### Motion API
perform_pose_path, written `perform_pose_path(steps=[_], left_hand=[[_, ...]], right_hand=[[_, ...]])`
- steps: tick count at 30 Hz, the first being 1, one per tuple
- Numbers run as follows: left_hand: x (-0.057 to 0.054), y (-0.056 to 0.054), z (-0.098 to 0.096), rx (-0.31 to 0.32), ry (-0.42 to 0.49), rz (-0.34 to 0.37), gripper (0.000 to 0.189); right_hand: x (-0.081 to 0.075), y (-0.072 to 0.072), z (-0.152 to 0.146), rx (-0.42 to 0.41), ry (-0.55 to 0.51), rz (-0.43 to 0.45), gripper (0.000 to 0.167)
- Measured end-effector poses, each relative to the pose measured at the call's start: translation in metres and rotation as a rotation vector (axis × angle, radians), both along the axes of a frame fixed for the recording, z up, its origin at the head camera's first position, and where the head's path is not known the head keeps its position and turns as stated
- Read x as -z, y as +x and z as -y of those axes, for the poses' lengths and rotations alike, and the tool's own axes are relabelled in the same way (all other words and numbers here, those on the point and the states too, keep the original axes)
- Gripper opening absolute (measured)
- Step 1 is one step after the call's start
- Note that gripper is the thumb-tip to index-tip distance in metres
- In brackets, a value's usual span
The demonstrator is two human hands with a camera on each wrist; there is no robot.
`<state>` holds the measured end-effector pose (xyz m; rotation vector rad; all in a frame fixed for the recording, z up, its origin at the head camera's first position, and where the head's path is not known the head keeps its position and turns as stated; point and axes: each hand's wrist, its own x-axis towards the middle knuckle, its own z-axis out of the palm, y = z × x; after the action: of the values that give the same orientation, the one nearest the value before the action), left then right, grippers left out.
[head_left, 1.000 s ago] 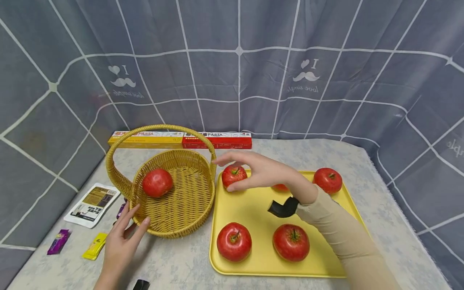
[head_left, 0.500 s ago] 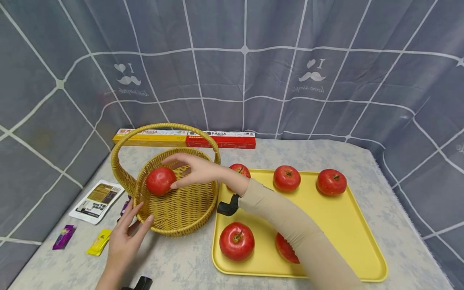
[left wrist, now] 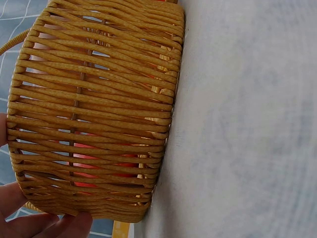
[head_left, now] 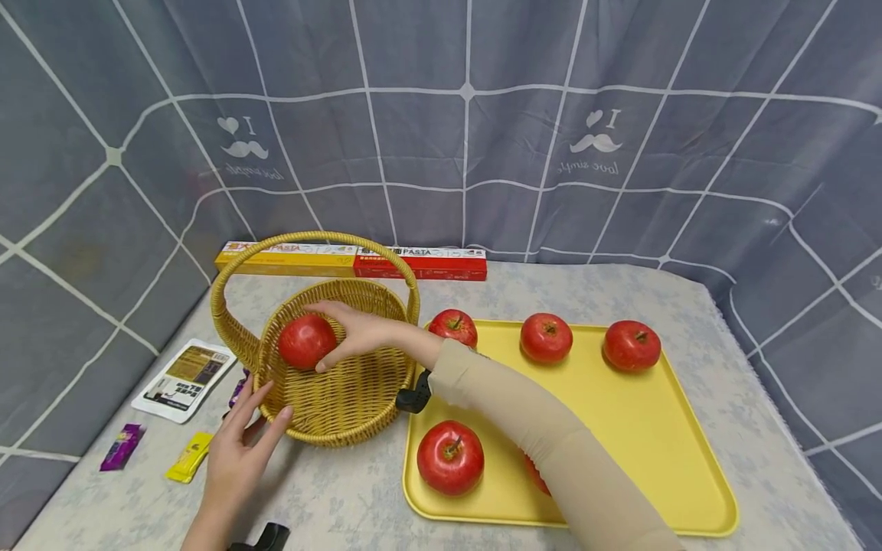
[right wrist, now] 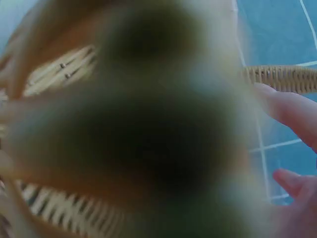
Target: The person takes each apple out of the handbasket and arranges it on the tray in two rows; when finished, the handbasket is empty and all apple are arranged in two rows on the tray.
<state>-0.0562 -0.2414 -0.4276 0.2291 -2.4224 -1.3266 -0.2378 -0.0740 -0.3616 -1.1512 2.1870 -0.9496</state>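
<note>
A yellow wicker basket (head_left: 358,383) with a tall arched handle stands on the table, one red apple (head_left: 306,342) inside at its left. My right hand (head_left: 361,334) reaches over the rim and grips this apple from its right side, thumb in front and fingers behind. The right wrist view is mostly a dark blur, with fingers (right wrist: 292,111) at its right edge and the apple out of sight. My left hand (head_left: 237,453) holds the basket's near-left rim. In the left wrist view, fingertips (left wrist: 77,224) press its woven wall, and red shows through the gaps.
A yellow tray (head_left: 620,428) right of the basket carries several apples, one (head_left: 449,458) at its near-left corner and one partly behind my right sleeve (head_left: 544,428). Pasta boxes (head_left: 420,265) lie behind the basket. A white packet (head_left: 184,379) and small purple (head_left: 122,448) and yellow (head_left: 188,458) wrappers lie left.
My right hand has moved left from above the tray into the basket and closed around the apple there. The left hand stays at the basket's rim, and the view has shifted slightly.
</note>
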Motion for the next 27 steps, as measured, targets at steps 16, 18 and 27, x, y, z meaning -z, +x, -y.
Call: perform_pose_path(steps=[16,18,27], left_hand=[[0.000,-0.001,0.001,0.002,-0.002,-0.002,0.050],[0.000,-0.001,0.001,0.006,0.001,-0.003,0.050],[-0.001,0.000,0.000,0.007,0.009,-0.022,0.049]], right_hand=[[0.023,0.010,0.011,-0.020,0.030,0.025,0.083],[0.025,0.012,0.012,-0.055,0.038,0.024,0.076],[0.022,0.025,0.010,-0.249,0.098,0.181,0.073]])
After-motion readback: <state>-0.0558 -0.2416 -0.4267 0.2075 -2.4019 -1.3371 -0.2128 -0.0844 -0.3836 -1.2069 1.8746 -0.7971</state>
